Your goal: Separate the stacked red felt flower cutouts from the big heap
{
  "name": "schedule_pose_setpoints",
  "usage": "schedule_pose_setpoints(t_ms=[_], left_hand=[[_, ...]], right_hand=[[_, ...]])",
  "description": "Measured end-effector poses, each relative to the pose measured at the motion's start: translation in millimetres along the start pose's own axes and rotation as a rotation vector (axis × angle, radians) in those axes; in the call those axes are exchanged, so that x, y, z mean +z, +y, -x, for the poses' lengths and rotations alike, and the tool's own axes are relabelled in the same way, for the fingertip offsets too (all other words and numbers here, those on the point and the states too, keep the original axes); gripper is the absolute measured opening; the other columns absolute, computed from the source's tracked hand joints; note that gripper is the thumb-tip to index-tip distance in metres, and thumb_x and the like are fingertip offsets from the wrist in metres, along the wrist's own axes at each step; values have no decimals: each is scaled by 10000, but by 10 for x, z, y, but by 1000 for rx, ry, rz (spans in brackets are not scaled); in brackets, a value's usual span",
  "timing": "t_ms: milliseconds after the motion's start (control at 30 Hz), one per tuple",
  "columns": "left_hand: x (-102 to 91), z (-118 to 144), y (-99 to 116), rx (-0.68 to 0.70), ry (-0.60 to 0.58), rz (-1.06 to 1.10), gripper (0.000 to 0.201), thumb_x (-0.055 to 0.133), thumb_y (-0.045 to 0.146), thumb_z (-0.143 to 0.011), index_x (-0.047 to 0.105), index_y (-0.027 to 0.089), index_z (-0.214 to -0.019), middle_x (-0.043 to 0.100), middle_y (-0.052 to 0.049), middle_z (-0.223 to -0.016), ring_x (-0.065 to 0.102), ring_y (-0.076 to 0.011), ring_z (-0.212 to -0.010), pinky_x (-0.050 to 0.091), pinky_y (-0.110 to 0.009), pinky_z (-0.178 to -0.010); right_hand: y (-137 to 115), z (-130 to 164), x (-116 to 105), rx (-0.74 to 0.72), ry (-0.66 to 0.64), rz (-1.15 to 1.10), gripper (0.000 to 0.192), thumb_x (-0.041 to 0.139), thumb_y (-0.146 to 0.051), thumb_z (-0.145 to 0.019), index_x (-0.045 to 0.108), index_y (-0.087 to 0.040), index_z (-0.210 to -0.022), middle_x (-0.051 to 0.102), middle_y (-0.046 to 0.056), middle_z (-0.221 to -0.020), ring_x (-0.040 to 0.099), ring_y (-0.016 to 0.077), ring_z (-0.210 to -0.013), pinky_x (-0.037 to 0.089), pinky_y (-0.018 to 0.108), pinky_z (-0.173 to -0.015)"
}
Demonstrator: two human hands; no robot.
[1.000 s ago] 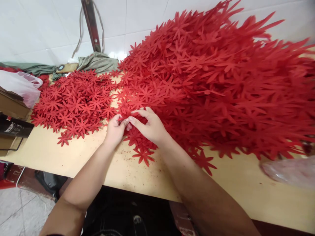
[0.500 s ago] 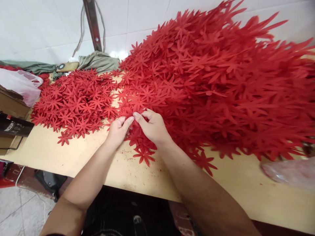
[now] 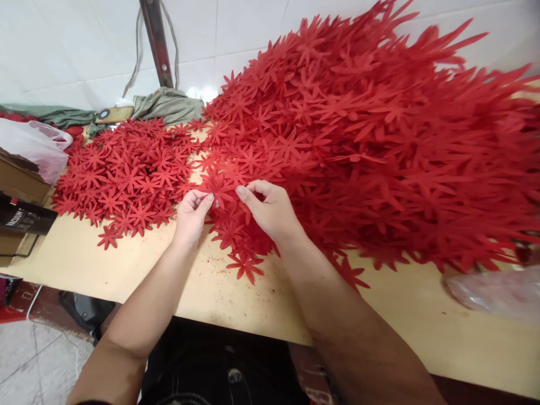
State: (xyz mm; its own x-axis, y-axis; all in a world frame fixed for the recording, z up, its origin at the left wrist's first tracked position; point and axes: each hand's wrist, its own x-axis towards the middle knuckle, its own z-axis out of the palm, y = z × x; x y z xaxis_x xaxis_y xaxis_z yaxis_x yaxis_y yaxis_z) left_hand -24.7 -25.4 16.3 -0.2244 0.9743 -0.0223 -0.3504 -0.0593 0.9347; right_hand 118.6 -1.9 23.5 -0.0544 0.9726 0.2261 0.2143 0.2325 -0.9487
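My left hand (image 3: 192, 216) is closed in a pinch on a red flower-shaped cut-out (image 3: 221, 188) with several narrow petals, held just above the table. On its other side, my right hand (image 3: 272, 208) has its thumb and forefinger pressed together near a petal tip. Anything between those fingertips is too small to make out. Behind and to the right of the hands rises a large heap of red flower cut-outs (image 3: 337, 124). Left of the hands lies a lower, flatter pile of similar cut-outs (image 3: 130, 174).
The wooden table (image 3: 139, 270) runs along a white tiled wall. Boxes (image 3: 21, 180) and a plastic bag (image 3: 31, 143) stand at the left edge. A phone (image 3: 113, 115) rests on grey-green cloth (image 3: 169, 106) at the back. Clear plastic (image 3: 498, 292) lies at the right.
My hands have moved apart: the left went slightly left, the right slightly right. The flower cut-out in my left hand now shows between them.
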Motion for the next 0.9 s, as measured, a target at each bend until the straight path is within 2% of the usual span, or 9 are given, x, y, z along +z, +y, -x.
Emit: schedule_pose_setpoints(t_ms=[100, 167, 233, 300, 400, 500, 600, 700, 900], left_hand=[[-9, -22, -21, 27, 40, -3, 265, 772, 293, -611, 555, 148, -656, 590, 51, -584, 518, -43, -555, 411, -175, -594], [-7, -24, -20, 29, 40, 6, 291, 787, 303, -585, 554, 147, -663, 600, 50, -601, 527, -41, -567, 418, -174, -606], [2, -9, -7, 6, -4, 4, 329, 798, 326, -559, 544, 148, -668, 609, 47, -608, 537, -46, -568, 426, -182, -611], [14, 18, 6, -29, -73, -23, 350, 792, 355, -566, 527, 150, -666, 599, 45, -578, 529, -50, -543, 419, -188, -589], [22, 58, -5, -58, -152, -82, 345, 747, 397, -631, 503, 154, -661, 564, 45, -535, 495, -52, -510, 386, -189, -552], [12, 78, -48, -45, -162, -141, 350, 683, 434, -700, 471, 162, -638, 510, 53, -523, 446, -48, -499, 348, -193, -523], [2, 84, -72, -37, -176, -229, 378, 637, 477, -728, 448, 167, -622, 458, 58, -518, 394, -49, -487, 317, -201, -497], [13, 87, -56, -44, -195, -228, 384, 634, 502, -718, 453, 171, -648, 436, 64, -535, 378, -51, -495, 322, -202, -503], [37, 55, -35, 7, -274, -175, 388, 658, 517, -686, 501, 163, -677, 525, 37, -606, 469, -66, -592, 391, -210, -620]], right_hand=[[56, -21, -27, -71, 118, 102, 253, 590, -371, -744, 520, -188, -583, 498, -8, -608, 477, 137, -658, 410, 330, -749], [60, -13, -20, -140, 180, 187, 179, 614, -372, -730, 608, -193, -738, 583, 32, -763, 525, 176, -792, 410, 377, -848], [35, 8, -1, -179, 170, 241, 275, 613, -411, -738, 641, -206, -918, 609, 64, -907, 530, 203, -906, 397, 407, -904], [-4, 31, 17, -184, 86, 232, 340, 573, -473, -769, 648, -221, -986, 614, 67, -933, 536, 203, -920, 400, 410, -911], [-50, 50, 31, -168, -44, 167, 377, 549, -547, -767, 674, -209, -876, 611, 55, -829, 552, 190, -829, 433, 384, -846], [-59, 60, 50, -110, -141, 99, 333, 613, -506, -727, 668, -178, -747, 610, 48, -754, 566, 181, -770, 451, 364, -806], [-41, 71, 80, -10, -198, -66, 254, 634, -398, -729, 674, -165, -820, 656, 56, -833, 607, 179, -831, 467, 350, -843], [-35, 75, 93, 34, -199, -191, 231, 647, -352, -716, 674, -163, -846, 682, 50, -874, 623, 179, -868, 474, 342, -861], [-107, 80, 78, 62, -148, -192, 269, 621, -382, -743, 599, -168, -581, 631, 7, -590, 585, 133, -614, 479, 290, -698]])
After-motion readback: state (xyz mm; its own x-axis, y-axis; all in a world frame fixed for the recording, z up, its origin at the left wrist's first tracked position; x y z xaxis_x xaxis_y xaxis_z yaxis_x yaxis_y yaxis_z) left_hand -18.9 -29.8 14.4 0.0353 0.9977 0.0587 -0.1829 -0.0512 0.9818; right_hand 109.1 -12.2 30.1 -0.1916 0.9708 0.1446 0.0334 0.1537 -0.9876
